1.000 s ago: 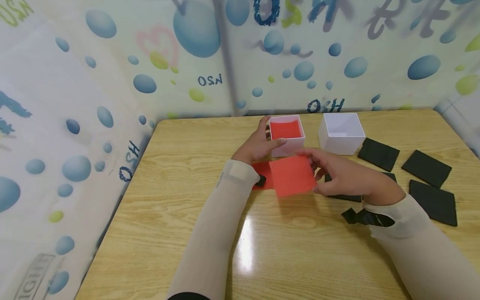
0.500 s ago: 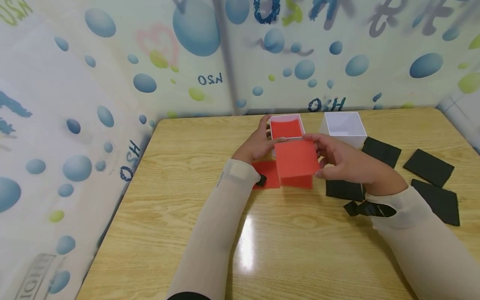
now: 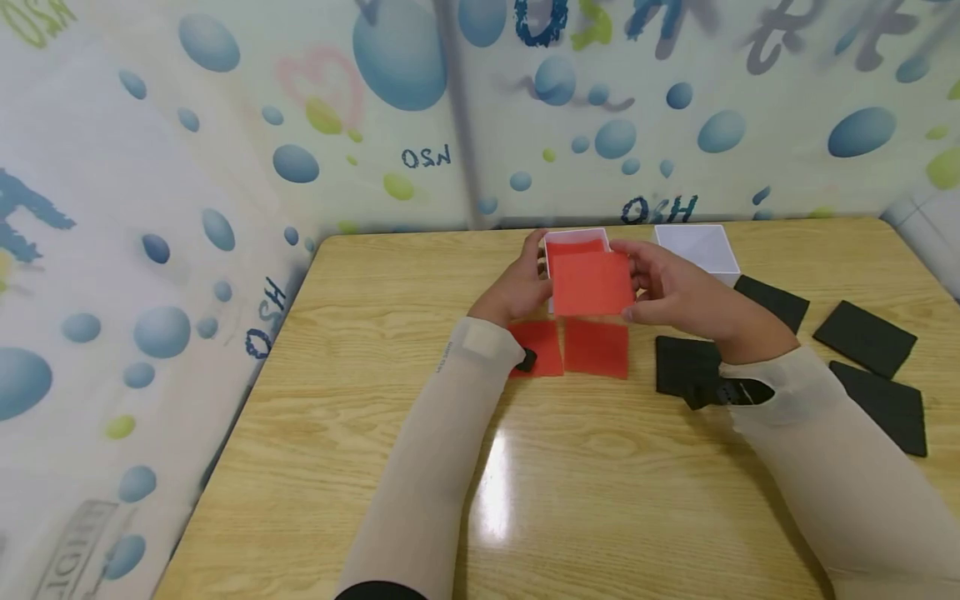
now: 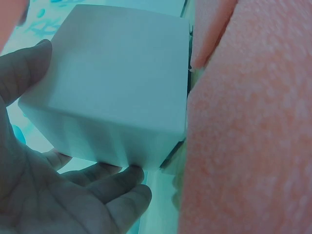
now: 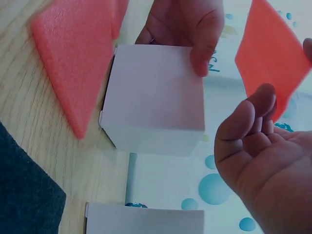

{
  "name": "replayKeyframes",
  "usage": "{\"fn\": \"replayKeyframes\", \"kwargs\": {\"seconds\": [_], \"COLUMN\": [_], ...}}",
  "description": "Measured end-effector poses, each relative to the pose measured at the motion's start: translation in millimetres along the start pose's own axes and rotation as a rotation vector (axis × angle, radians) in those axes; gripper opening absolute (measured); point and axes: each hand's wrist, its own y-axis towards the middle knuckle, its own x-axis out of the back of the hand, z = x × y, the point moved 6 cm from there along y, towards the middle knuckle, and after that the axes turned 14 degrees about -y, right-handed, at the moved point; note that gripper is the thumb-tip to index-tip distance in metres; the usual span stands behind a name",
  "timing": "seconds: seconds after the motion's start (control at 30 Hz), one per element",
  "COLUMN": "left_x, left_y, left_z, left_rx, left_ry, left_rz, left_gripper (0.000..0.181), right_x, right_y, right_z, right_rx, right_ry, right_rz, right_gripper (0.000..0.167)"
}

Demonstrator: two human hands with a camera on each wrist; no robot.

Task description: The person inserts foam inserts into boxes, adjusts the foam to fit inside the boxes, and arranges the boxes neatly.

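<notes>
My left hand (image 3: 512,287) grips a white box (image 4: 122,68) at its left side, with the thumb on the front face and the fingers along the side. Red foam shows inside this box in the head view. In front of its opening, my right hand (image 3: 675,292) pinches a thin red foam square (image 3: 592,285) by its right edge. The raised square partly hides the box front and my left thumb in the head view; the right wrist view shows it tilted beside the box. Two more red foam pieces, a left one (image 3: 542,348) and a right one (image 3: 597,350), lie on the table below.
A second white box (image 3: 697,247) stands to the right, its white inside visible. Several black foam pieces lie on the right side of the wooden table (image 3: 360,400), one (image 3: 684,365) partly under my right wrist. A patterned wall covering (image 3: 495,108) borders the table behind.
My right hand has lifted the red foam square away from me, up over the front of the box. The right-hand red piece on the table has come into view. My left hand keeps its grip.
</notes>
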Motion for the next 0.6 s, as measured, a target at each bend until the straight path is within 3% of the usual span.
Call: {"fn": "replayKeyframes", "kwargs": {"seconds": [0.27, 0.6], "left_x": [-0.4, -1.4], "left_y": [0.5, -0.4], "left_z": [0.5, 0.7], "left_rx": [0.018, 0.047], "left_ry": [0.034, -0.031], "left_rz": [-0.013, -0.018], "left_gripper": [0.090, 0.099], "right_x": [8, 18], "right_y": [17.6, 34.7], "right_z": [-8, -11], "right_rx": [-0.094, -0.206], "right_ry": [-0.099, -0.173], "right_rz": [-0.070, -0.093], "right_gripper": [0.083, 0.089]}}
